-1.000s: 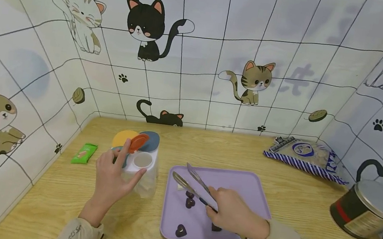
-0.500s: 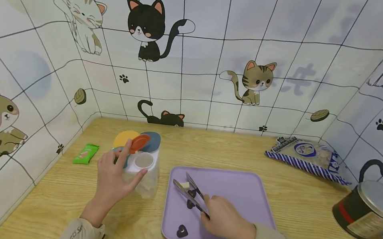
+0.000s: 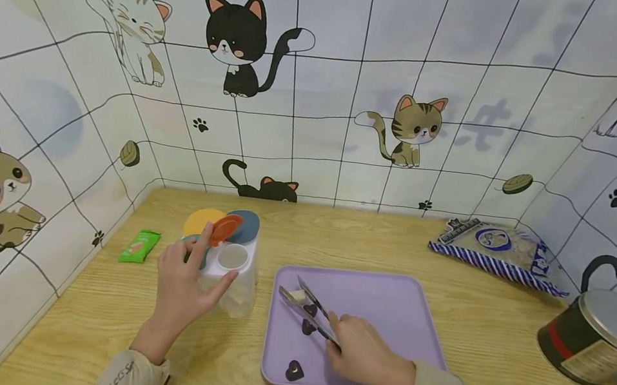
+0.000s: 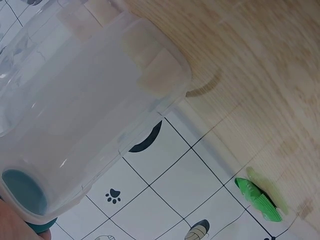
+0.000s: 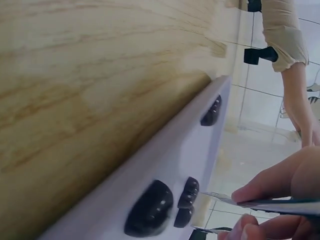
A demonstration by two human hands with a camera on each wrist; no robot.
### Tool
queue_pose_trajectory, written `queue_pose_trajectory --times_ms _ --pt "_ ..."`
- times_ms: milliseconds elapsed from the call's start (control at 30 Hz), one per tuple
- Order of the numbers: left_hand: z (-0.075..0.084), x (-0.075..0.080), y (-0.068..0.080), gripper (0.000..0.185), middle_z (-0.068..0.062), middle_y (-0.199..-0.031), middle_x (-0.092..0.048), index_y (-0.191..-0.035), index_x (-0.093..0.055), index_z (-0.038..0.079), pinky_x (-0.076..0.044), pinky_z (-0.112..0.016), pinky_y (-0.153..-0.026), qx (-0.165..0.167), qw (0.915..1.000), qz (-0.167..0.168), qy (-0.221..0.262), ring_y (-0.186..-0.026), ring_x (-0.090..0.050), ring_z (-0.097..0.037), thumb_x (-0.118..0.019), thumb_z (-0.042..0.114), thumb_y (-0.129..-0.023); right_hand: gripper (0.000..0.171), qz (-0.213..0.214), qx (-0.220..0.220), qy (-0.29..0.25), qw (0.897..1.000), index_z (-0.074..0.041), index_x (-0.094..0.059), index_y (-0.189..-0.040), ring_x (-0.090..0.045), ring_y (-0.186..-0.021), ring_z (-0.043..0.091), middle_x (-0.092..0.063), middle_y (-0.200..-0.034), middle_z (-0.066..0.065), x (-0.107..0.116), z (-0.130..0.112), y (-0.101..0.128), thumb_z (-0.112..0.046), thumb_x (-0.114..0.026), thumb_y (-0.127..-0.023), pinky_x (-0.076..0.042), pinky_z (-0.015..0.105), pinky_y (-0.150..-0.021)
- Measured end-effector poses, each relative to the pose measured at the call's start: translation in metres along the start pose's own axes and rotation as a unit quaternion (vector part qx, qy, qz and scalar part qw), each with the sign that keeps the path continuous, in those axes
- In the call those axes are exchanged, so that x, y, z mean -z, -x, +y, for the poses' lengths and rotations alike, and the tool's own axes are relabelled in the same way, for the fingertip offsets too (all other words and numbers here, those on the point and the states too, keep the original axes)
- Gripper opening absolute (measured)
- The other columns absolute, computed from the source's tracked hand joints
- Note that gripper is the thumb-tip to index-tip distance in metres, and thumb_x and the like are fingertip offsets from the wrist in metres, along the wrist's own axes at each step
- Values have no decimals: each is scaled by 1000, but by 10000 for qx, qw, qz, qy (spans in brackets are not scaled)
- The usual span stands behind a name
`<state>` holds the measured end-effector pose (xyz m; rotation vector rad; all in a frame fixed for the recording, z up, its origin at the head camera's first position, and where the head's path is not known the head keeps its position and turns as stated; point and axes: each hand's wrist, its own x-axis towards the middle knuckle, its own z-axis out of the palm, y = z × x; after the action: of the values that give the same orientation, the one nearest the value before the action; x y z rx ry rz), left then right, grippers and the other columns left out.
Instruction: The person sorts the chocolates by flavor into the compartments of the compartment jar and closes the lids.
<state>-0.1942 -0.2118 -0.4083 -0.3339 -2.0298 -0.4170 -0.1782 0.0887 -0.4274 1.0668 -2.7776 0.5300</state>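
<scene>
My left hand (image 3: 181, 286) holds the top of a clear, multi-compartment storage container (image 3: 239, 297). Its index finger touches the raised orange lid (image 3: 226, 229) beside an uncovered round opening, and the thumb lies at the near rim. Pale pieces (image 4: 160, 75) show through the container's wall in the left wrist view. Metal tongs (image 3: 294, 301) are gripped by my right hand (image 3: 365, 356) over the lilac tray (image 3: 376, 299). Their two ends lie either side of a small whitish piece (image 3: 298, 296). Dark, glossy heart-shaped pieces (image 3: 294, 370) sit on the tray, some beneath the tongs.
A small green packet (image 3: 140, 246) lies left of the container. At the back right is a clipped plastic bag (image 3: 502, 250) with blue-striped edges. A lidded tin (image 3: 587, 340) with a dark hook-shaped handle stands at the right, and a cat-print wall (image 3: 322, 136) encloses the table.
My right hand has moved a little left and nearer, bringing the tongs' ends around the whitish piece, and they have since stayed there. My left hand keeps its place on the container.
</scene>
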Motion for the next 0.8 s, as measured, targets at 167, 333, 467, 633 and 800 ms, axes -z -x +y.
queue_pose_trajectory --times_ms 167,333,467,633,800 --pt "0 0 -1 77 -16 -80 -44 -135 -40 12 -28 -42 -69 -9 10000 18 18 -71 -38 -27 -47 64 -79 42 119 -35 -73 9999 14 -56 -111 -32 -43 0 -55 -61 4 11 -1 -3 -9 -61 -75 -26 10 -36" --pt "0 0 0 77 -15 -79 -43 -135 -40 12 -28 -42 -69 -16 10000 25 13 -69 -37 -26 -46 65 -79 43 437 48 -18 9990 13 -56 -113 -27 -40 -3 -51 -58 2 29 0 -9 -11 -62 -77 -23 8 -35" --pt "1 0 0 77 -15 -79 -44 -135 -40 12 -28 -41 -69 -11 10000 22 21 -69 -37 -26 -46 65 -79 43 741 115 -154 9971 12 -56 -113 -21 -40 -4 -43 -54 -3 50 -2 -17 -12 -61 -78 -18 8 -35" --pt "1 0 -1 77 -15 -79 -43 -135 -40 12 -28 -42 -70 6 10000 25 48 -70 -38 -27 -46 64 -78 43 991 260 -377 9940 11 -56 -115 -23 -44 -2 -39 -54 -5 71 -11 -28 -12 -62 -79 -21 10 -39" --pt "1 0 -1 77 -15 -78 -43 -135 -41 13 -28 -42 -69 40 10000 63 63 -70 -39 -28 -47 65 -78 43 858 609 -338 9939 9 -55 -116 -22 -44 -1 -43 -57 -3 77 -30 -39 -15 -61 -81 -22 11 -39"
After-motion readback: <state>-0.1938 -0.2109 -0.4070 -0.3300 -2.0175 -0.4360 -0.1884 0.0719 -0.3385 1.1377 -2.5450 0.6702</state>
